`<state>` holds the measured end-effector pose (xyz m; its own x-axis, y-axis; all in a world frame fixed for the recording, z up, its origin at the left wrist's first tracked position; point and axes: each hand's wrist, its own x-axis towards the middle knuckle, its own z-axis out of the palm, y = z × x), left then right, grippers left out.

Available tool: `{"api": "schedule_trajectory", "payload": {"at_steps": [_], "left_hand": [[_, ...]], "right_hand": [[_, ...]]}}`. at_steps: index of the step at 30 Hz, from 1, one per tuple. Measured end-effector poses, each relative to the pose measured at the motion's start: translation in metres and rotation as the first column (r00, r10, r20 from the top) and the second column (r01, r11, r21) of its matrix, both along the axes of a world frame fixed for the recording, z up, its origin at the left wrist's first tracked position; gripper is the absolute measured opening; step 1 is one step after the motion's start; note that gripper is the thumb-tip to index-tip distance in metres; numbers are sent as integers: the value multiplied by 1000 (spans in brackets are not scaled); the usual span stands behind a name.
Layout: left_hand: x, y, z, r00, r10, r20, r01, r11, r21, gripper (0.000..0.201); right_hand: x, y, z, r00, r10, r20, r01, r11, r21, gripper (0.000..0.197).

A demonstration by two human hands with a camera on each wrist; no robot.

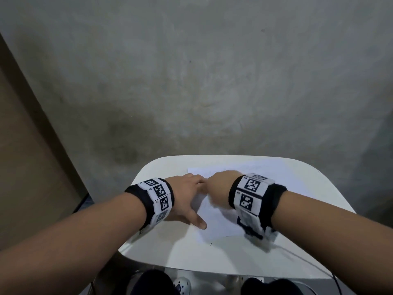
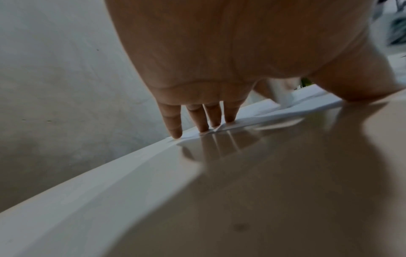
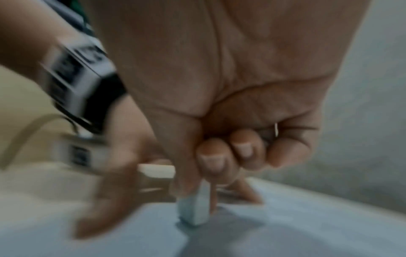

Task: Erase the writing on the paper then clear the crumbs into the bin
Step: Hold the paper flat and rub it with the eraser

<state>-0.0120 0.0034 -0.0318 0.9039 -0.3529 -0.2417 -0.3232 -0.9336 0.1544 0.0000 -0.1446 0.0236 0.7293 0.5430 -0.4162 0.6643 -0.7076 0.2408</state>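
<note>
Meanwhile left hand (image 1: 187,199) lies flat, steadying paper (image 1: 214,222) at the surface's far edge while right hand (image 1: 219,190) pinches eraser (image 3: 194,211), rubbing.

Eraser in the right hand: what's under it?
The pale block eraser, pinched by the right hand, presses on the white paper sheet. Any writing beneath is covered by the eraser and blurred.

1. The room was dim and flat-lit, and the grey wall (image 1: 212,71) looked murky.
2. My right hand (image 1: 219,188) smeared with motion blur in the head view.
3. The glossy tabletop (image 2: 285,191) mirrored my left hand's fingers (image 2: 173,121).
4. The right wrist view was soft and grainy throughout.
5. The wide lens bent the tabletop's edges.
</note>
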Motion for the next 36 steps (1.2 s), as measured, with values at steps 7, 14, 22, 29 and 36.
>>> {"api": "schedule_trajectory", "payload": {"at_steps": [7,14,22,29,36], "left_hand": [[1,1,0,1000,11,3,-12,999,40,109],[-1,-2,6,1000,-8,-18,9,999,33,111],[-4,-3,8,1000,-25,-16,25,1000,1,110],[-7,-4,9,998,-60,5,60,998,23,112],[-8,-1,6,996,-90,7,89,992,88,109]], "right_hand": [[2,3,0,998,-31,49,30,1000,8,26],[4,0,2,995,-45,87,42,999,30,26],[2,0,4,996,-59,68,58,998,25,30],[2,-3,5,996,-83,43,81,996,34,29],[-7,-14,9,988,-40,-148,88,941,328,29]]}}
